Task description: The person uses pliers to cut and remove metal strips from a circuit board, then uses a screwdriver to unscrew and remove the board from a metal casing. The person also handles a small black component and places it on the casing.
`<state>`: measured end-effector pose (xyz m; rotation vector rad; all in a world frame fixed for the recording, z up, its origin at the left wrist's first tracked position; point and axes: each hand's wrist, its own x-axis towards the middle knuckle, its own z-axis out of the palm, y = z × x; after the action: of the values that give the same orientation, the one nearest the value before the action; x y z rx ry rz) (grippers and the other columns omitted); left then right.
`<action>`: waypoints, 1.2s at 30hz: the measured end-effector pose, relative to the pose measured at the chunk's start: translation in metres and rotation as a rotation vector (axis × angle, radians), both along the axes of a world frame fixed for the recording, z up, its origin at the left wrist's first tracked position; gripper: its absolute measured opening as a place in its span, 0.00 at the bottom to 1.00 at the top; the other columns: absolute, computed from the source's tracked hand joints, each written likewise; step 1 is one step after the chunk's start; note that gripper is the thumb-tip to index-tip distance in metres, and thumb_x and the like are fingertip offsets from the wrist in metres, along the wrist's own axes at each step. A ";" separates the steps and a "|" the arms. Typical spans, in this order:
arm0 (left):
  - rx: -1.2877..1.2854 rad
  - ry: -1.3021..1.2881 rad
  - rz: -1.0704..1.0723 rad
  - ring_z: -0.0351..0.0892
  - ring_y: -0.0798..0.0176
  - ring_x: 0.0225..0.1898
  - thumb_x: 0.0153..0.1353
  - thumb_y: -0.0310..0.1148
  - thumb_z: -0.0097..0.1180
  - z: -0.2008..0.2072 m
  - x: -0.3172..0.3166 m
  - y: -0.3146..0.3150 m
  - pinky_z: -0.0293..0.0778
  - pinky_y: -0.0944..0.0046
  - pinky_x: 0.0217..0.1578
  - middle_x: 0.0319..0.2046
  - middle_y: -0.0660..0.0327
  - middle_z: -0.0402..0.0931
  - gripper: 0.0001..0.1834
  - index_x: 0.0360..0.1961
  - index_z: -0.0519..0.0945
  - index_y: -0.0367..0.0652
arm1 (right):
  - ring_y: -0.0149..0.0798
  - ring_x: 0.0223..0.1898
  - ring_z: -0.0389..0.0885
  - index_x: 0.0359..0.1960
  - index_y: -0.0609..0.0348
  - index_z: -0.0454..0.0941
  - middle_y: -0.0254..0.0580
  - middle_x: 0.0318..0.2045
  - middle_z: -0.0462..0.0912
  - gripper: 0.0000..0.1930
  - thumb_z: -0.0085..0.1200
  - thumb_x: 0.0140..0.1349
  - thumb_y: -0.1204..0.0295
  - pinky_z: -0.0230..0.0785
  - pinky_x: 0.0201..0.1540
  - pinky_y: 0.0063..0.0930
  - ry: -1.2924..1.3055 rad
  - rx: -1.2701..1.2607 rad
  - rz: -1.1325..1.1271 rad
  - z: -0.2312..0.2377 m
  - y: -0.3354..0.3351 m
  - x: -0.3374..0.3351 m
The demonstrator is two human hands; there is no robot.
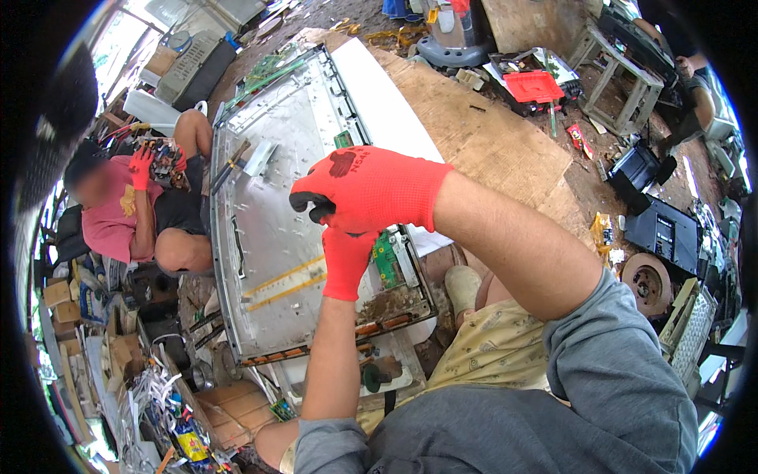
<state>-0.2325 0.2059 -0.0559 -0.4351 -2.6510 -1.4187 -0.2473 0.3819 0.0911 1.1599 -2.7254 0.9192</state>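
Both my hands wear red gloves and meet above a large flat metal-backed screen panel (276,213). My right hand (367,189) lies across the top of my left hand (347,257), its dark-tipped fingers curled inward. Whether anything is between them is hidden. The fingers of my left hand are covered by the right one. Green circuit boards (386,259) sit along the panel's right edge. Yellow strips (284,283) run across its lower part. On the panel's upper left lie a broad-bladed tool (260,158) and a dark-handled hand tool (229,167).
At the left a seated person (118,205) in red gloves handles a small dismantled part. Flat cardboard (489,142) covers ground beyond the panel. A red plastic piece (534,87), a wooden stand (624,87) and a rusty disc (647,283) stand right. Scrap wires (162,411) heap lower left.
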 end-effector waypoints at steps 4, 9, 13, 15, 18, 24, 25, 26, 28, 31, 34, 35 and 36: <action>0.022 -0.083 -0.077 0.83 0.60 0.44 0.51 0.32 0.73 0.004 0.000 -0.007 0.77 0.59 0.44 0.44 0.58 0.84 0.23 0.47 0.80 0.38 | 0.52 0.47 0.81 0.55 0.50 0.75 0.47 0.44 0.81 0.21 0.61 0.59 0.65 0.74 0.49 0.42 -0.046 -0.119 0.026 -0.003 0.001 -0.001; 0.053 0.143 0.007 0.87 0.56 0.40 0.51 0.34 0.72 -0.008 -0.002 -0.006 0.78 0.58 0.40 0.40 0.53 0.86 0.20 0.44 0.83 0.37 | 0.52 0.47 0.81 0.55 0.52 0.75 0.49 0.44 0.81 0.21 0.60 0.59 0.68 0.73 0.50 0.42 -0.003 -0.146 -0.005 -0.001 -0.003 0.003; -0.049 0.105 -0.052 0.87 0.54 0.41 0.51 0.35 0.72 -0.008 -0.001 0.000 0.78 0.56 0.40 0.42 0.53 0.86 0.21 0.45 0.83 0.37 | 0.52 0.47 0.81 0.56 0.52 0.74 0.49 0.45 0.81 0.22 0.60 0.59 0.67 0.73 0.50 0.41 -0.069 -0.094 -0.007 -0.001 0.001 -0.001; -0.065 0.056 -0.110 0.87 0.52 0.41 0.51 0.36 0.72 -0.010 -0.002 -0.008 0.78 0.56 0.40 0.42 0.52 0.86 0.22 0.45 0.83 0.37 | 0.52 0.47 0.81 0.56 0.51 0.73 0.48 0.44 0.81 0.22 0.60 0.59 0.67 0.73 0.50 0.41 -0.126 -0.134 0.007 0.000 0.001 -0.003; -0.096 0.036 -0.066 0.86 0.50 0.41 0.51 0.37 0.73 -0.019 -0.003 -0.012 0.77 0.55 0.40 0.41 0.52 0.86 0.22 0.44 0.83 0.38 | 0.51 0.47 0.81 0.56 0.51 0.73 0.48 0.43 0.81 0.21 0.58 0.60 0.68 0.73 0.50 0.41 -0.158 -0.205 0.010 -0.004 -0.001 -0.003; -0.247 0.150 -0.078 0.84 0.51 0.42 0.49 0.35 0.72 -0.027 -0.009 -0.011 0.76 0.54 0.45 0.39 0.52 0.85 0.19 0.43 0.85 0.43 | 0.49 0.46 0.81 0.55 0.52 0.74 0.48 0.43 0.82 0.19 0.53 0.60 0.73 0.73 0.51 0.40 -0.106 -0.176 -0.004 -0.008 -0.003 -0.008; -0.336 0.224 -0.104 0.84 0.50 0.42 0.48 0.35 0.72 -0.032 -0.011 -0.016 0.76 0.53 0.46 0.39 0.53 0.85 0.19 0.43 0.85 0.44 | 0.49 0.46 0.81 0.54 0.53 0.74 0.48 0.42 0.82 0.19 0.52 0.60 0.74 0.73 0.50 0.40 -0.110 -0.196 0.005 -0.011 -0.003 -0.010; -0.422 0.296 -0.138 0.83 0.49 0.42 0.48 0.35 0.71 -0.031 -0.013 -0.015 0.75 0.52 0.47 0.39 0.53 0.85 0.19 0.42 0.85 0.45 | 0.49 0.46 0.81 0.53 0.53 0.74 0.48 0.42 0.82 0.18 0.52 0.60 0.74 0.73 0.50 0.40 -0.117 -0.214 0.005 -0.012 0.000 -0.012; -0.485 0.334 -0.172 0.81 0.48 0.44 0.46 0.35 0.71 -0.031 -0.013 -0.011 0.73 0.51 0.51 0.39 0.53 0.84 0.19 0.42 0.86 0.46 | 0.48 0.46 0.81 0.51 0.55 0.75 0.47 0.41 0.82 0.17 0.52 0.58 0.75 0.73 0.50 0.39 -0.112 -0.234 0.017 -0.016 0.004 -0.018; -0.549 0.194 -0.227 0.78 0.48 0.50 0.46 0.37 0.71 -0.028 -0.014 -0.009 0.68 0.51 0.56 0.43 0.54 0.82 0.18 0.40 0.85 0.47 | 0.47 0.45 0.81 0.48 0.56 0.76 0.47 0.41 0.82 0.16 0.51 0.56 0.76 0.73 0.48 0.39 -0.126 -0.258 0.018 -0.016 0.004 -0.019; -0.635 0.155 -0.248 0.77 0.47 0.51 0.46 0.38 0.71 -0.026 -0.018 -0.005 0.66 0.47 0.57 0.44 0.54 0.81 0.17 0.38 0.84 0.46 | 0.47 0.43 0.81 0.45 0.58 0.76 0.46 0.39 0.82 0.15 0.51 0.54 0.77 0.73 0.47 0.37 -0.187 -0.287 0.021 -0.012 0.009 -0.016; -0.718 0.204 -0.241 0.77 0.47 0.51 0.47 0.38 0.71 -0.024 -0.016 -0.003 0.66 0.46 0.57 0.44 0.54 0.80 0.17 0.38 0.84 0.45 | 0.47 0.42 0.81 0.44 0.58 0.76 0.46 0.39 0.82 0.15 0.50 0.53 0.77 0.73 0.46 0.37 -0.214 -0.301 0.024 -0.010 0.012 -0.016; -0.801 0.253 -0.234 0.76 0.47 0.52 0.47 0.38 0.71 -0.022 -0.016 0.000 0.65 0.45 0.58 0.43 0.55 0.79 0.17 0.37 0.83 0.45 | 0.46 0.41 0.81 0.43 0.59 0.75 0.46 0.38 0.82 0.14 0.50 0.53 0.77 0.73 0.46 0.36 -0.182 -0.310 0.011 -0.009 0.014 -0.017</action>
<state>-0.2486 0.2055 -0.0782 -0.9332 -2.8962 -0.2233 -0.2638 0.3962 0.0821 1.0788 -2.5774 1.4519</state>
